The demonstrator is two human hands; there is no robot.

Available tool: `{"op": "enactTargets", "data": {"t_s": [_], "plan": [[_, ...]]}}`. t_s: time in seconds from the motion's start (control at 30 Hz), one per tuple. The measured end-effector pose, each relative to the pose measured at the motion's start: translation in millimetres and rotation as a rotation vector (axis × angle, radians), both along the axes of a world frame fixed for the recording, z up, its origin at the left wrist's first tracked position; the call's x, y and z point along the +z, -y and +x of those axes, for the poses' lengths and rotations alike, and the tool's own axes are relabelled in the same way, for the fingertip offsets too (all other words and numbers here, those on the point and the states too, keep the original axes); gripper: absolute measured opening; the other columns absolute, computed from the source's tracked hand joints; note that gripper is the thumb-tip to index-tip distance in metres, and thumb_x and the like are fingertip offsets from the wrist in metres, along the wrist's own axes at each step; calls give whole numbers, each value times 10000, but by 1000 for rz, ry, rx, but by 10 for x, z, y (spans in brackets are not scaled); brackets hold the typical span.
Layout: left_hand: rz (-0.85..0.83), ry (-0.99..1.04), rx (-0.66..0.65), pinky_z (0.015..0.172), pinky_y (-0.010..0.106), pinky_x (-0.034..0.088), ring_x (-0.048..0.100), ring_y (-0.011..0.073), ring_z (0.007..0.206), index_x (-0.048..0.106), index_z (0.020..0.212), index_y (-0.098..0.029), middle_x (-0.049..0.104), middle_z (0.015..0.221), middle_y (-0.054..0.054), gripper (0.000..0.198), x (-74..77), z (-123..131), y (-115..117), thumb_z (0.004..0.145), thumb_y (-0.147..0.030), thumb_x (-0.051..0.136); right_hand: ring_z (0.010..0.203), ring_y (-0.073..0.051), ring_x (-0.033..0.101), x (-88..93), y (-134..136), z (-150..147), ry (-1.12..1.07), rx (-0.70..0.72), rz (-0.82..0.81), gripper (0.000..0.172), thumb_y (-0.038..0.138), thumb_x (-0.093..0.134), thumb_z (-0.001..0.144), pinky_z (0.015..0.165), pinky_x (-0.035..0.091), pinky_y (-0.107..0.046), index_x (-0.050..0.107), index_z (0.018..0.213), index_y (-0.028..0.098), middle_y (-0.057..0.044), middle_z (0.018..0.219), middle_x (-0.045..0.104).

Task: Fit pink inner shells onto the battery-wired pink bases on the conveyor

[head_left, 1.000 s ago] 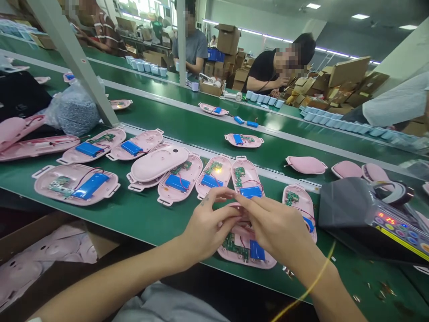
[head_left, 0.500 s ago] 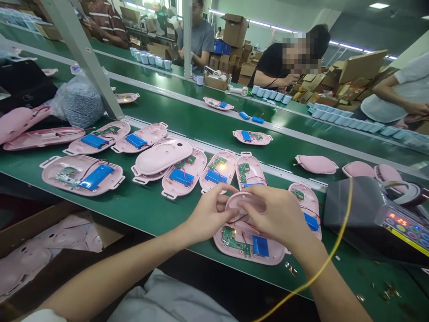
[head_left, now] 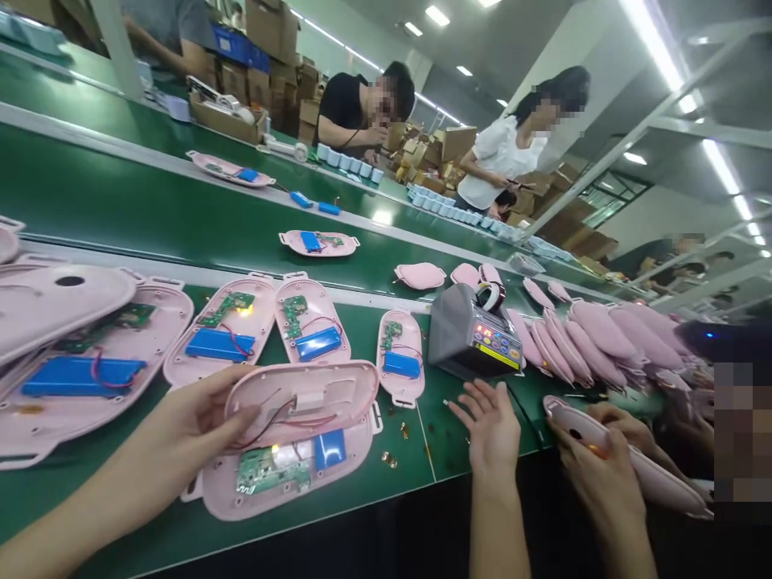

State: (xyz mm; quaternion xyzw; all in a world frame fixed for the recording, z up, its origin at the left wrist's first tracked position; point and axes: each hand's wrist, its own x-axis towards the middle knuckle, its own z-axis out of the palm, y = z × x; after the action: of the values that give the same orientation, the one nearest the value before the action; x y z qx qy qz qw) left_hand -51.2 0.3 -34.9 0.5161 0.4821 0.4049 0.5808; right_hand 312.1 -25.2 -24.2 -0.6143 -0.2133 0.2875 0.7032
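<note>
My left hand [head_left: 205,418] grips the left end of a pink cover [head_left: 338,394], its inner side with red and black wires turned towards me. The cover is tilted over a pink shell [head_left: 241,503] holding a green circuit board [head_left: 271,472] and a blue battery [head_left: 329,449], with a small light glowing. My right hand [head_left: 488,426] is raised palm up with fingers spread, holding nothing, just in front of the grey tape dispenser [head_left: 458,334].
Open pink shells [head_left: 226,322] with blue batteries lie behind and to the left. At right, a neighbour's hands [head_left: 603,462] hold another pink shell [head_left: 669,482], near piled pink covers [head_left: 603,330]. Small metal bits [head_left: 389,460] lie on the green table [head_left: 416,450].
The view has swung right. My right hand has let go of the cover and moved right towards the dispenser, while my left hand keeps hold. The neighbour's hands have come into view.
</note>
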Motion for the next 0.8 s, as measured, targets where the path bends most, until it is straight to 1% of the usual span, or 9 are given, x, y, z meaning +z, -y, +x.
{"op": "enactTargets", "data": {"t_s": [0.1,0.2,0.37,0.43,0.5,0.57,0.63,0.7,0.8], "plan": [[-102,-68,-11,816,435,638,712,372,992,631,1274,-333,763,1090,41,636,-47,-26,-33,691,-540,780,766,-204,652,6,-153,145,-49,63,-4,549,584,767,600,681,594,-371,564,858,144,-63,826,650],[-136,-66,36,814,471,639,710,390,990,623,1297,-325,765,1094,52,719,-49,-18,-47,643,-566,799,785,-200,659,-10,-235,173,-42,52,11,471,473,805,590,725,587,-352,548,823,153,-29,768,633],[-43,48,-23,889,436,594,698,334,1026,687,1187,-214,750,1135,81,502,115,59,10,724,-380,783,625,-119,584,-23,-34,84,-10,-94,54,394,370,788,571,649,558,-290,540,798,163,20,746,612],[-41,109,-44,866,405,589,704,292,988,697,1154,-180,758,1074,78,421,189,85,25,752,-295,744,683,-134,601,78,37,-133,177,-68,124,302,357,757,670,694,549,-298,566,798,161,-1,782,621],[-55,163,-46,822,354,584,703,245,936,707,1127,-172,756,1022,63,377,231,99,25,754,-228,714,867,-178,633,267,35,-483,533,192,227,170,319,658,845,814,525,-330,600,815,162,-48,906,643],[-60,221,-47,779,312,572,691,211,895,714,1094,-164,744,981,51,350,240,105,26,744,-182,694,1047,-208,607,485,-59,-903,930,652,291,148,246,537,950,902,485,-351,623,849,181,-67,1090,634],[-58,278,-49,711,273,551,671,178,811,711,1063,-150,719,887,31,334,223,105,34,732,-152,675,1137,-215,558,637,-222,-1292,1257,1011,323,180,201,475,978,928,468,-357,628,883,193,-62,1239,580],[-52,330,-50,643,235,512,631,142,717,701,1032,-137,670,794,4,314,184,101,48,722,-128,650,1175,-217,524,675,-396,-1565,1466,1211,328,196,180,445,985,934,466,-367,612,884,186,-57,1305,535],[-31,382,-52,612,216,467,582,118,673,686,1001,-130,619,767,-8,295,107,90,63,720,-99,603,1175,-214,512,596,-562,-1730,1593,1297,282,216,177,413,995,937,470,-386,604,892,178,-58,1310,515]]}}
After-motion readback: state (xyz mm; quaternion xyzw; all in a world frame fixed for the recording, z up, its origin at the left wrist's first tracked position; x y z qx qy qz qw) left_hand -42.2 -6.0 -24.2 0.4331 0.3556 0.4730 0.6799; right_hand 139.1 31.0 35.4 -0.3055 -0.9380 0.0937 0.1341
